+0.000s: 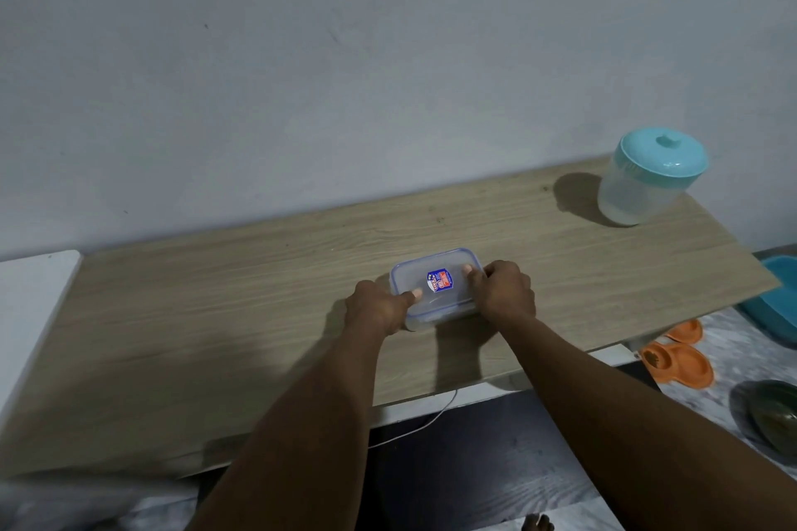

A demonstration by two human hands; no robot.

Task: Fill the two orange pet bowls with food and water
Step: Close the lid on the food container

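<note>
A small clear rectangular container (435,272) with a blue-rimmed lid and a blue sticker lies on the wooden table (215,315). My left hand (379,308) grips its left end, thumb pressed on the lid. My right hand (502,293) grips its right end, thumb on the lid too. On the floor at the right, past the table's edge, lies an orange double pet bowl (677,364) with something dark in its left cup. A second orange bowl (685,331) peeks out just behind it.
A clear jug with a teal lid (647,177) stands at the table's far right corner by the wall. A teal tub (776,297) and a dark round bowl (772,414) sit on the floor at the right. A white cable (414,429) hangs below the table's front edge.
</note>
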